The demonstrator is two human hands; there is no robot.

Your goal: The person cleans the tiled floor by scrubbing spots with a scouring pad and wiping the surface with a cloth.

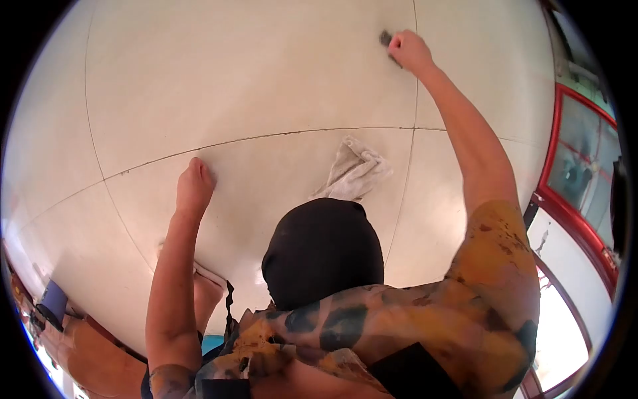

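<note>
Out at the upper right, my right hand (411, 52) is closed around a small dark tool (385, 38). Its ends stick out past the fist, but its exact kind is hidden by the fingers and blur. Pale floor tiles (266, 73) lie under both hands. On the left, my left hand (197, 181) is closed in a fist against the floor, and no object shows in it. A crumpled, soiled white cloth (355, 169) lies on the tiles between the hands, apart from both.
A black rounded shape (324, 253) covers the lower middle, just below the cloth. A foot in a sandal (210, 274) shows beside my left forearm. Along the right edge stands a red-framed glass panel (578, 153); brown furniture (100, 352) sits at lower left.
</note>
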